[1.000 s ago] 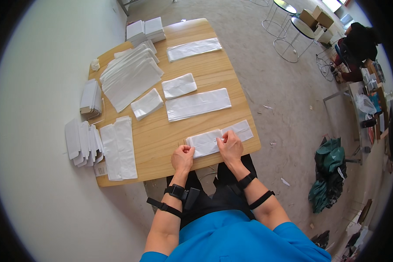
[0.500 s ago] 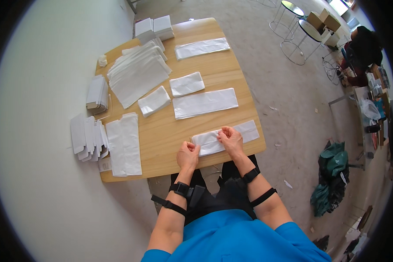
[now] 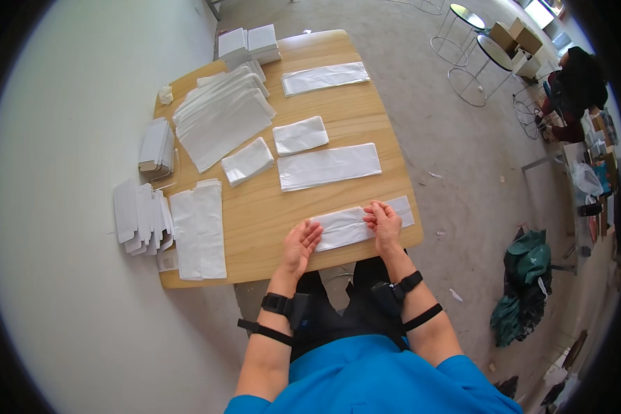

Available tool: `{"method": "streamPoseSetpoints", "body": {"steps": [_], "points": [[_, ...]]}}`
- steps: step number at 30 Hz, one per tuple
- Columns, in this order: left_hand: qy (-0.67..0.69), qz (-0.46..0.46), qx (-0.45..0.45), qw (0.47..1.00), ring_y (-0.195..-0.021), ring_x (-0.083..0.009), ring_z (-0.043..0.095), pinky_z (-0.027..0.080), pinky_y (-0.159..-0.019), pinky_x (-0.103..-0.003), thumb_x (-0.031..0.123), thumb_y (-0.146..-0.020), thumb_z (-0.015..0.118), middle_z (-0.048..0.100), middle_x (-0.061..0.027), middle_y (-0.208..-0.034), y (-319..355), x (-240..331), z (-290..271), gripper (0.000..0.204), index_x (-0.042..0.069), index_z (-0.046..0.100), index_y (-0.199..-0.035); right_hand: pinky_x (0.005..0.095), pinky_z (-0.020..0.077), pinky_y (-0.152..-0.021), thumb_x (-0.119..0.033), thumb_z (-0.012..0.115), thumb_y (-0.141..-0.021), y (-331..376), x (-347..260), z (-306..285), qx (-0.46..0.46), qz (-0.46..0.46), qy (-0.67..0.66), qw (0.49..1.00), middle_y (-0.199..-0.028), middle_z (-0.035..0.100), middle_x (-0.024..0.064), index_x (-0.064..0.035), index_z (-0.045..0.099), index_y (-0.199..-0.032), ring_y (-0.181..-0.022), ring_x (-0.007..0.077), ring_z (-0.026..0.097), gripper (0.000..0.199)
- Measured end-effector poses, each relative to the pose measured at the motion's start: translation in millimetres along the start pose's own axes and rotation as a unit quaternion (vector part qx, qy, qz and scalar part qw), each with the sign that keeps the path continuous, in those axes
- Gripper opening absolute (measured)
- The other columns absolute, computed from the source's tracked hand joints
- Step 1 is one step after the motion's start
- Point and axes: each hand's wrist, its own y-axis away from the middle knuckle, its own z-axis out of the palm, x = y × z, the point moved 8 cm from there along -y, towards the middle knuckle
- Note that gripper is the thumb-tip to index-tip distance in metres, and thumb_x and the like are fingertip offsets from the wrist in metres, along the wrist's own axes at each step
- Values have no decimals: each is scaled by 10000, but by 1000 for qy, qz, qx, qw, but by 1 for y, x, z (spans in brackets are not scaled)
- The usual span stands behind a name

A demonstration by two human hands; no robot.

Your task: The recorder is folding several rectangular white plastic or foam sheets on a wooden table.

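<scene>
The long white bag (image 3: 355,225) lies flat at the near edge of the worktop (image 3: 255,228). The left hand (image 3: 301,245) rests spread, fingertips on the bag's left end. The right hand (image 3: 384,224) pinches the bag's middle with curled fingers. A second long bag (image 3: 329,166) lies beyond it.

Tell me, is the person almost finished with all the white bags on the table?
Not yet, it seems. Small folded white pieces and already lie mid-table. Both hands, left hand and right hand, rest on a long flat white bag at the near edge. Another long bag, one farther off, and a big pile lie unfolded.
</scene>
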Motion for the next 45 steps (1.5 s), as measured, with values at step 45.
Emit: {"method": "streamPoseSetpoints", "body": {"steps": [45], "points": [[-317,267,1,910,-852,-136,572,470,-753,-310,233,-949,553,618,-74,-1037,-25,157,103,204,40,597,-998,396,501,-886,-545,621,-854,12,9,149,-291,238,-214,901,-1156,621,144,-23,545,-1190,-1051,256,612,625]]}}
